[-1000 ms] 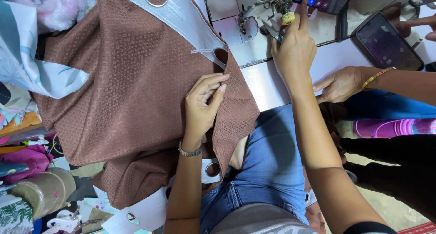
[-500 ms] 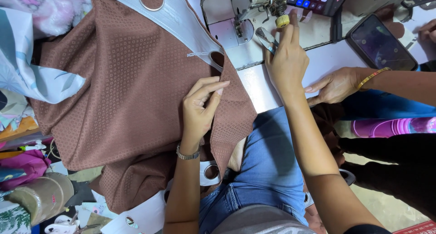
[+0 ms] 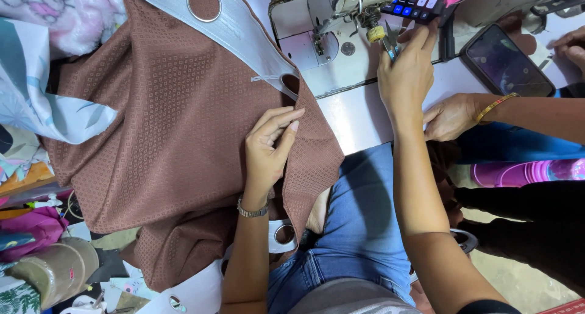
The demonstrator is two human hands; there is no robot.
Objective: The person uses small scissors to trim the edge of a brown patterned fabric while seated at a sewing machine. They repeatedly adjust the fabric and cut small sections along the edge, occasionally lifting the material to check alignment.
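- Left hand [image 3: 268, 146] pinches brown fabric [image 3: 164, 119] edge, fingers together.
- Right hand [image 3: 405, 76] at 1 o'clock, gripping small snips [image 3: 390, 46] beside sewing machine [image 3: 341, 9].

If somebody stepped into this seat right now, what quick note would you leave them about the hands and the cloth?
Left hand: fingers pinch a fold of the brown cloth over the lap.
Right hand: raised to the sewing machine, holding small snips near the yellow knob.
White eyelet band runs along the cloth's top edge, not under the needle.
Another person's hand rests on the table beside a phone.
Done: cannot tell how much is sewn.
Left: cloth is off the needle.
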